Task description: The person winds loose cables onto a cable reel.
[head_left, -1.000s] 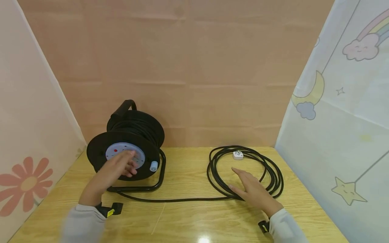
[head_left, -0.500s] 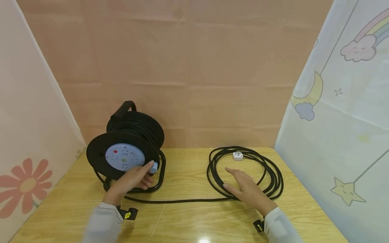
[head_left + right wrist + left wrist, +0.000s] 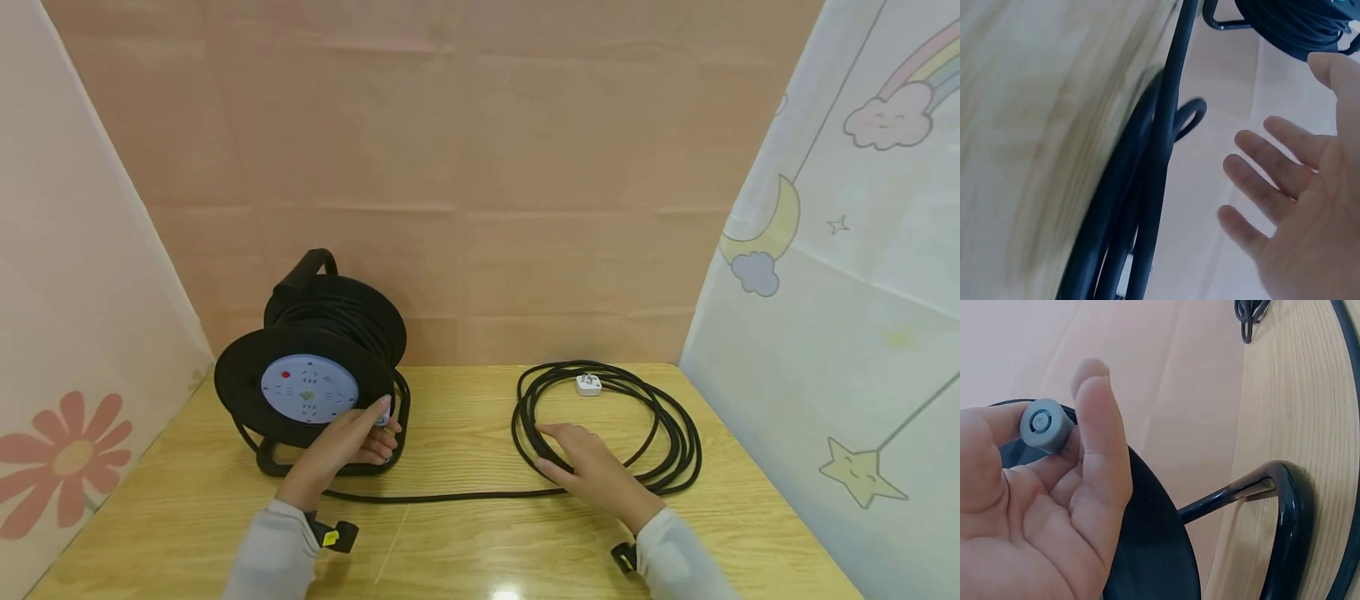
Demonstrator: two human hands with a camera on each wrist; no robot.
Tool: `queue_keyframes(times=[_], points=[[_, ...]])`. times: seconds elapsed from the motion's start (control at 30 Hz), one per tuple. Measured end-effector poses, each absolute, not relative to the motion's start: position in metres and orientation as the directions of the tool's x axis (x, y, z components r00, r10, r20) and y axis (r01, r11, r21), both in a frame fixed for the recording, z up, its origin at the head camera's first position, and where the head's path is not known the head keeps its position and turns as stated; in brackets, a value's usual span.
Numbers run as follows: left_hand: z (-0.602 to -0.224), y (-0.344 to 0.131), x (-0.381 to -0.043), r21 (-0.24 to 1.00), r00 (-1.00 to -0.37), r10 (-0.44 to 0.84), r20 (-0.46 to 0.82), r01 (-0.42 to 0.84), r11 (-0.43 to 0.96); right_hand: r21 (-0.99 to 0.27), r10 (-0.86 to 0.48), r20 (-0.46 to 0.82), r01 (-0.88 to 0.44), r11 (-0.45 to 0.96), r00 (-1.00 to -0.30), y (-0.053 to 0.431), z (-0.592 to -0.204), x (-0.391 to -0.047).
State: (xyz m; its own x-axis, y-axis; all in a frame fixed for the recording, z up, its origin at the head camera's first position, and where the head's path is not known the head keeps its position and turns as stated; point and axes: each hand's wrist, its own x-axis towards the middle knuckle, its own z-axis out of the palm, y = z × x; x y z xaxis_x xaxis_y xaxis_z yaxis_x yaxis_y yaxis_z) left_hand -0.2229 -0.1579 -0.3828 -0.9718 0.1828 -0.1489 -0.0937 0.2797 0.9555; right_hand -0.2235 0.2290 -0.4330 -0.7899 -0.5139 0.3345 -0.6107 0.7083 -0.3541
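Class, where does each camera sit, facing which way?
Head: on the head, facing forward and down at cable reel and coiled cable; left hand and right hand show.
Left wrist: worn there, facing the knob; left hand shows.
Right wrist: worn there, facing coiled cable; right hand shows.
Head and left wrist share the knob.

No text, brand or number you can read, marks on the round socket panel [image 3: 310,389] of the cable reel [image 3: 240,375] at eight o'clock in your head view too small, yellow patch [image 3: 331,538] at seven o'clock likewise showing you no legible lettering.
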Motion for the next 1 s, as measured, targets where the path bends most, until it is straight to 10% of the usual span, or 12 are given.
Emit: queue_keyframes(times=[1.0], points=[[-0.389, -0.162, -0.226, 0.968, -0.958, 0.258, -0.128, -0.065, 0.242, -0.400, -0.671, -0.066, -0.597, 0.696, -0.738, 0.163, -0.440, -0.235]])
